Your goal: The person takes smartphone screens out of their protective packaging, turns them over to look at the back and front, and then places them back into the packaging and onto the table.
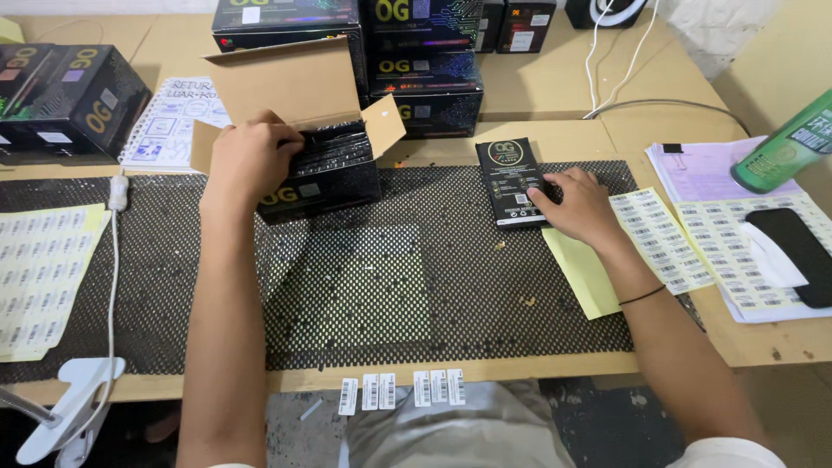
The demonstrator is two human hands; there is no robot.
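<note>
My left hand (247, 156) reaches into an open black carton (321, 178) with raised cardboard flaps, its fingers on the row of flat black packets (338, 143) packed inside. My right hand (576, 204) rests on the lower right edge of a single flat black packet (511, 182) that lies face up on the black mesh mat (364, 286). A thin dark band circles my right wrist. Both hands lie on the mat's far half.
Sheets of barcode stickers lie at the left (43, 277) and right (667, 238), with several loose stickers stuck along the table's front edge (403, 390). Stacked black boxes (416, 61) stand behind. A green bottle (784, 147), a dark phone-like object (793, 251) and a white clip lamp (74, 403) sit at the sides.
</note>
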